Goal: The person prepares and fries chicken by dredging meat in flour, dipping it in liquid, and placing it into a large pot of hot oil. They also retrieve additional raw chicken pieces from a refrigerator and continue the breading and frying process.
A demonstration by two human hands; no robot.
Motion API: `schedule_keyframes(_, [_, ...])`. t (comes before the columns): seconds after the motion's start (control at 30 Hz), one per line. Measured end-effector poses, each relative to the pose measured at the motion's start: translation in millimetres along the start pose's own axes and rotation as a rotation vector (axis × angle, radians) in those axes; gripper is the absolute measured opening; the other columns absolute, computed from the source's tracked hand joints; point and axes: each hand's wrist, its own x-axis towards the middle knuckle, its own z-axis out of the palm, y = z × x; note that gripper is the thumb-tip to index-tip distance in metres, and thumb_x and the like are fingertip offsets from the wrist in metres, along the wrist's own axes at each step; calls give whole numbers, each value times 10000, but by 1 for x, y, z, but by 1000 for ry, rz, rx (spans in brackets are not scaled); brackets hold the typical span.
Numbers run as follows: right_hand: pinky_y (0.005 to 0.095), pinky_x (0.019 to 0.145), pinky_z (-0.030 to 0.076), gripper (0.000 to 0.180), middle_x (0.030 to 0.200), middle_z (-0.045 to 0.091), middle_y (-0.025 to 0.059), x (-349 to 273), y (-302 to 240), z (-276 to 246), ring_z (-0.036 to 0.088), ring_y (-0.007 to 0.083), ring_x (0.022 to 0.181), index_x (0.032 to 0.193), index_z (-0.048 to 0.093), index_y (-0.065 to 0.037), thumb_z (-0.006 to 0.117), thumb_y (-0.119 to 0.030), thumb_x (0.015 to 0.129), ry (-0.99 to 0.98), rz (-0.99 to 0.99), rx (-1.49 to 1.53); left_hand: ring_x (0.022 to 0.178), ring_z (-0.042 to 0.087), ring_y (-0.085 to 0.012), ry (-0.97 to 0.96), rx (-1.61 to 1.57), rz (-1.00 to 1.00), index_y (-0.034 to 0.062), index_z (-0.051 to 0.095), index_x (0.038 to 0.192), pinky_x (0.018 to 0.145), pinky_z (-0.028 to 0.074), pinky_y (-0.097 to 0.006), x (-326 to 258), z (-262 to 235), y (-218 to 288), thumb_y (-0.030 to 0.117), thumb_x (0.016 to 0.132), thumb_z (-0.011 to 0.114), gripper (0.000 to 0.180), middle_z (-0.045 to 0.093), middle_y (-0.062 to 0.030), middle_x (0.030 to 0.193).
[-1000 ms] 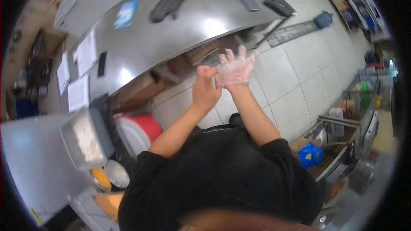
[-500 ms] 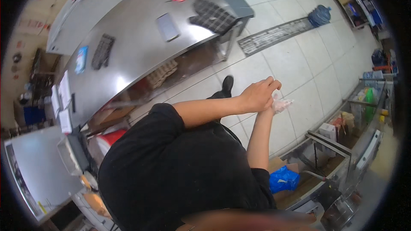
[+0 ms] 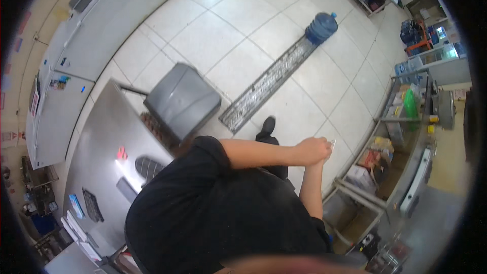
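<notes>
In front of my body, above the tiled floor, my left hand [image 3: 310, 151] is closed over my right hand. Its fingers curl down at the far side, where a bit of thin clear plastic [image 3: 333, 144], glove-like in look, sticks out beside them. My right forearm [image 3: 311, 189] rises from below to meet the left hand. The right hand's fingers are hidden behind the left hand, so their pose does not show.
At left a steel table [image 3: 96, 142] bears pink scissors [image 3: 122, 153], a phone [image 3: 126, 188] and a checked oven mitt [image 3: 147, 167]. Ahead are a grey bin [image 3: 182, 101], a floor grate [image 3: 269, 83] and a blue water jug [image 3: 321, 28]. Metal-framed shelving [image 3: 361, 193] holds goods at right.
My view has turned right and I have moved along, with the table now farther left and the bin in full view. The left hand now covers more of the right hand and the plastic.
</notes>
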Motion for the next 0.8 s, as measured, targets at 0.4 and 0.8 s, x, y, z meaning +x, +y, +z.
schedule_keyframes(0.4, [349,966,474,403,1279,624,-24,418,186,521,569,118,1152,1357,567,-114,553,-347,1027,-342,107,-745,965,602,-388,490,117,-968,27,699,785,879,484,-455,-48,-307,-485,350,814,770,332,653,-209,962])
schedule_keyframes(0.8, [269,740,525,224,992,662,-18,628,441,834,612,118,829,1135,662,-105,691,-240,959,-395,126,-968,1072,647,-371,612,98,-1522,48,668,1138,945,510,-437,-223,-599,-874,531,802,742,592,694,-191,1112])
